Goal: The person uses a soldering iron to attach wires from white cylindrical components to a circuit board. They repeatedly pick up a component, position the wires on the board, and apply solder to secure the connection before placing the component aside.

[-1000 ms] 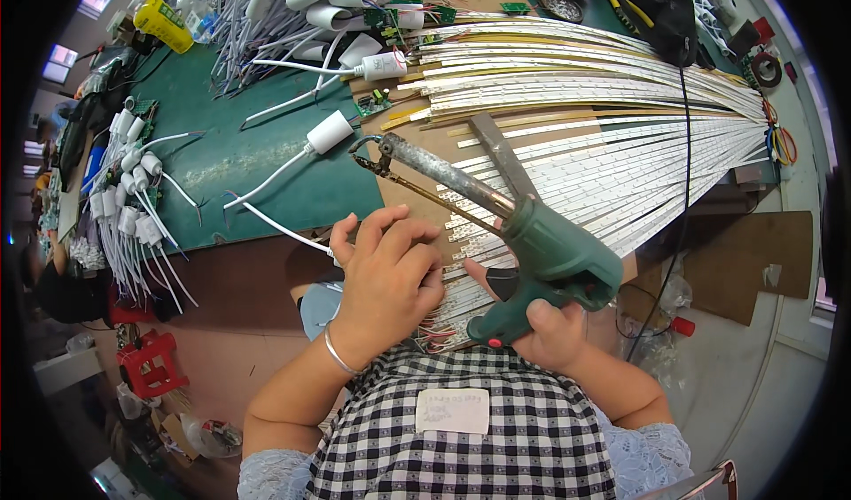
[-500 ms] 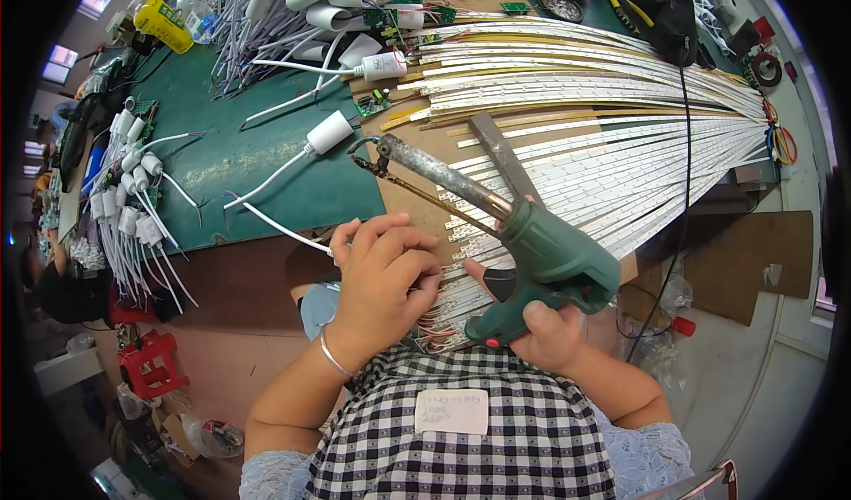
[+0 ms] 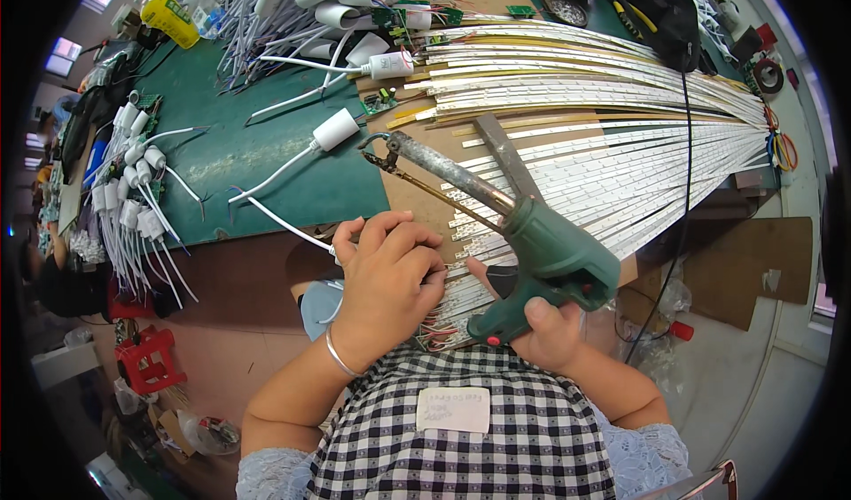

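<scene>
My right hand (image 3: 551, 333) grips a green soldering gun (image 3: 564, 253) by its handle. The gun's metal barrel points up and left, its tip in the air above the board. My left hand (image 3: 390, 274) is curled at the near ends of the white LED strips (image 3: 576, 167), thumb and fingers drawn together; whatever they pinch is hidden. A white cable (image 3: 285, 225) runs in under that hand. Thin red and white wires (image 3: 434, 333) show just below it. Across the strips lies a dark metal bar (image 3: 507, 156).
Several white cylindrical housings with cables (image 3: 335, 130) lie on the green tabletop (image 3: 204, 190), with bigger heaps at the back and left. A black cord (image 3: 687, 145) hangs down at the right. A yellow bottle (image 3: 170, 19) stands far left; a red stool (image 3: 149, 360) is on the floor.
The whole view has shifted very slightly. Both hands and the soldering gun keep nearly the same places and grips.
</scene>
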Tool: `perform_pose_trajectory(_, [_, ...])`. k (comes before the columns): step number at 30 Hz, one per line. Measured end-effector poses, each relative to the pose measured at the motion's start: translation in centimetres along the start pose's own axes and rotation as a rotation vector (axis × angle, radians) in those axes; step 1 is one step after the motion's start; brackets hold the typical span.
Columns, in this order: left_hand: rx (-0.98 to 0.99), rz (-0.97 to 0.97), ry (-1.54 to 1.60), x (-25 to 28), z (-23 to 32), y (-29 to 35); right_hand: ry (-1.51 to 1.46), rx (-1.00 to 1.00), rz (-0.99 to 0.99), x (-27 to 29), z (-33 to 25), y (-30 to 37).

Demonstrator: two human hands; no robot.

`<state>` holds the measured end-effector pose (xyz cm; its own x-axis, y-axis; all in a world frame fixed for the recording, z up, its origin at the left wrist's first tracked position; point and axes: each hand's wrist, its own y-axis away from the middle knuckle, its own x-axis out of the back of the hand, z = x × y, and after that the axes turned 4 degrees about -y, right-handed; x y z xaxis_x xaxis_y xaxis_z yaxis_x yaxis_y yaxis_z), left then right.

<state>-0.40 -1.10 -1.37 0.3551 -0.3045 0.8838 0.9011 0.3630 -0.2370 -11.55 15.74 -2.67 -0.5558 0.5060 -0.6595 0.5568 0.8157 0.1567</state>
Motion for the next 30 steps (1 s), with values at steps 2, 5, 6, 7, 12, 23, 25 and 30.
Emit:
perform_pose_trajectory(2, [0.013,0.01,0.009,-0.1,0.1,0.0,-0.05,-0.022,0.023,-0.8,-1.0,0.2])
perform_pose_trajectory(5, [0.025,0.026,0.031,-0.4,-0.1,0.2,-0.1,-0.157,-0.006,0.5,-2.4,1.5])
perform_pose_trajectory(6, [0.029,0.032,0.041,-0.5,-0.2,0.3,-0.109,-0.215,-0.028,1.3,-3.0,2.3])
perform_pose_trajectory(7, [0.031,0.038,0.042,-0.5,-0.1,0.4,-0.023,-0.181,-0.045,2.1,-3.4,3.1])
perform_pose_trajectory(12, [0.04,0.072,0.099,-1.1,-0.4,0.7,0.592,-0.016,-0.066,5.4,-4.7,6.5])
perform_pose_trajectory(23, [0.044,0.092,0.123,-1.6,-0.4,0.7,1.057,-0.469,0.218,5.2,-4.8,6.3])
perform_pose_trajectory(25, [0.045,0.091,0.124,-1.6,-0.4,0.7,1.014,-0.524,0.217,5.8,-4.5,6.8])
perform_pose_trajectory(30, [0.043,0.091,0.135,-1.5,-0.5,0.6,1.075,0.044,-0.149,9.7,-2.7,8.6])
